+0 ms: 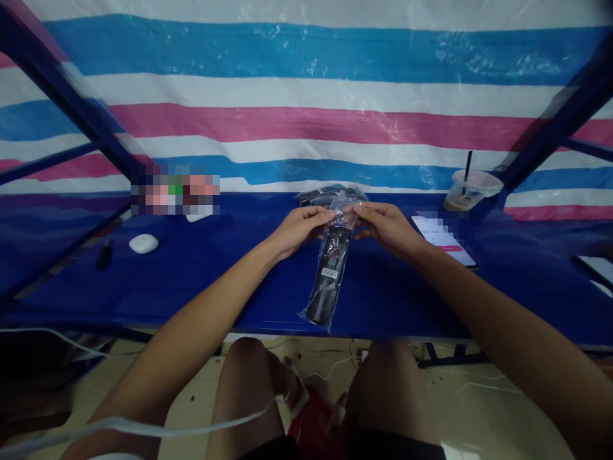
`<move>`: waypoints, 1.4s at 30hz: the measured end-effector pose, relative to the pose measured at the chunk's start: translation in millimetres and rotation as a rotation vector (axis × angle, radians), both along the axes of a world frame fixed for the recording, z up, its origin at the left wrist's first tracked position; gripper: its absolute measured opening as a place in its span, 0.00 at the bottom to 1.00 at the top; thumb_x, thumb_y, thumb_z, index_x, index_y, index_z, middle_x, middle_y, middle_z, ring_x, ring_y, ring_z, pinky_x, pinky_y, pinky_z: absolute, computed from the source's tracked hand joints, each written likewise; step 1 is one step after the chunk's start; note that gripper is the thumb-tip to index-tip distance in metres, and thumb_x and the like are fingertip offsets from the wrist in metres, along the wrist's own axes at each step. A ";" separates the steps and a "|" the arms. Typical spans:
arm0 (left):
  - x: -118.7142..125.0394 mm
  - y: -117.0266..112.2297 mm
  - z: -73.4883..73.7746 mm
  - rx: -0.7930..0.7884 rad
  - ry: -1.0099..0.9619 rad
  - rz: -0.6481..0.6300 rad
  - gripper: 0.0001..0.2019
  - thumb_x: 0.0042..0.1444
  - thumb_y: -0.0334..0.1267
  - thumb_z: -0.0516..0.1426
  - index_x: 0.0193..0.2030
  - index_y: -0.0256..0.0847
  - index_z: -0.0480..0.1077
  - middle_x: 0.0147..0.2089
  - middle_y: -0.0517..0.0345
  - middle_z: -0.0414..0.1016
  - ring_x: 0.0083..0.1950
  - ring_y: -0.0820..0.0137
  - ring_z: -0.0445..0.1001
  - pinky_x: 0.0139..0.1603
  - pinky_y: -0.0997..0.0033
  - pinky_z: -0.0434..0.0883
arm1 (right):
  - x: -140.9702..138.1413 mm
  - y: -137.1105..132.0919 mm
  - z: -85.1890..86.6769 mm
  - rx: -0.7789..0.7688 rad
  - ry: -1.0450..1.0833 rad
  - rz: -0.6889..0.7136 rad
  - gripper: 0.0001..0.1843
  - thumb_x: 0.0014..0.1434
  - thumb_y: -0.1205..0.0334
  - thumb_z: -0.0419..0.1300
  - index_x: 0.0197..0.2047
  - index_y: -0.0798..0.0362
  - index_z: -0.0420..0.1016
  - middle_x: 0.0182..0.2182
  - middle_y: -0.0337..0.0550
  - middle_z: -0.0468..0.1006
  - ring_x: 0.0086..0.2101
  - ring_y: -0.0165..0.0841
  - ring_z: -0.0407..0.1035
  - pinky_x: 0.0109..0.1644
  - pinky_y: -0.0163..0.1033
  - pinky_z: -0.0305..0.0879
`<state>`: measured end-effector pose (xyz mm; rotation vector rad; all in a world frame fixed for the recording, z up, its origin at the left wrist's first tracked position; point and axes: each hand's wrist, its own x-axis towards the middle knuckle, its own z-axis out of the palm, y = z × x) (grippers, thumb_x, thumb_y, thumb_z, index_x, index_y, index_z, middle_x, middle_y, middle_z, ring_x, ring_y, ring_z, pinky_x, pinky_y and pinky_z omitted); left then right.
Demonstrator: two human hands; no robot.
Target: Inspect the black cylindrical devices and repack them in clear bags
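Note:
A clear plastic bag point(343, 209) encloses a long black item point(330, 259) with a small white barcode label; its exact kind is hard to make out. My left hand point(306, 227) pinches the bag's far end from the left, thumb on top. From the right, my right hand point(385, 227) pinches the same end of the bag. The black item points toward me, its near end close to the table's front edge. Just behind my hands lie more dark items in clear plastic point(318, 193), partly hidden by the bag.
On the blue table point(201, 287), a phone point(443, 239) and a plastic cup with a straw point(472, 188) are at right. A white rounded object point(143, 243) and a small dark object point(103, 254) lie at left. Striped sheeting point(306, 121) hangs behind; blue frame posts slant at both sides.

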<state>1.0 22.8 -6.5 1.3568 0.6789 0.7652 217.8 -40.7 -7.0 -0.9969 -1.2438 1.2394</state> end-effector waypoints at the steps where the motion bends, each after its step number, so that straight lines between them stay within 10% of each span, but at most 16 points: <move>1: 0.4 0.5 -0.4 0.007 -0.002 0.008 0.13 0.56 0.46 0.71 0.37 0.39 0.80 0.38 0.54 0.80 0.38 0.70 0.75 0.41 0.68 0.68 | -1.3 -0.2 -0.5 -0.019 0.016 0.011 0.16 0.62 0.45 0.71 0.44 0.48 0.87 0.42 0.47 0.86 0.40 0.35 0.78 0.38 0.37 0.78; 7: 0.9 3.8 -2.1 0.013 -0.060 0.064 0.11 0.54 0.42 0.72 0.38 0.38 0.81 0.39 0.55 0.80 0.39 0.70 0.74 0.43 0.69 0.69 | -7.3 -5.8 -1.9 -0.160 -0.022 0.185 0.18 0.61 0.47 0.73 0.46 0.51 0.87 0.45 0.50 0.87 0.41 0.36 0.81 0.43 0.39 0.81; 24: -4.0 3.3 -1.6 -0.021 -0.024 -0.080 0.11 0.54 0.41 0.70 0.42 0.41 0.79 0.37 0.58 0.75 0.36 0.70 0.73 0.35 0.70 0.71 | -5.1 -4.8 -2.3 -0.068 -0.054 0.097 0.20 0.63 0.49 0.71 0.57 0.46 0.84 0.39 0.45 0.87 0.36 0.36 0.83 0.38 0.40 0.83; 37: -0.3 2.7 -4.5 0.050 -0.062 0.023 0.04 0.51 0.32 0.63 0.30 0.39 0.71 0.33 0.61 0.72 0.32 0.74 0.70 0.34 0.74 0.71 | -7.4 -3.9 -2.9 -0.111 -0.025 0.139 0.07 0.58 0.59 0.69 0.40 0.51 0.86 0.36 0.45 0.85 0.33 0.35 0.80 0.35 0.39 0.81; 42: 2.1 2.0 -7.7 0.095 -0.096 0.004 0.06 0.51 0.31 0.64 0.29 0.38 0.70 0.33 0.61 0.71 0.31 0.76 0.69 0.32 0.76 0.69 | -10.5 -7.5 0.1 -0.104 -0.047 0.093 0.16 0.63 0.47 0.67 0.38 0.53 0.83 0.39 0.49 0.84 0.34 0.37 0.79 0.33 0.40 0.80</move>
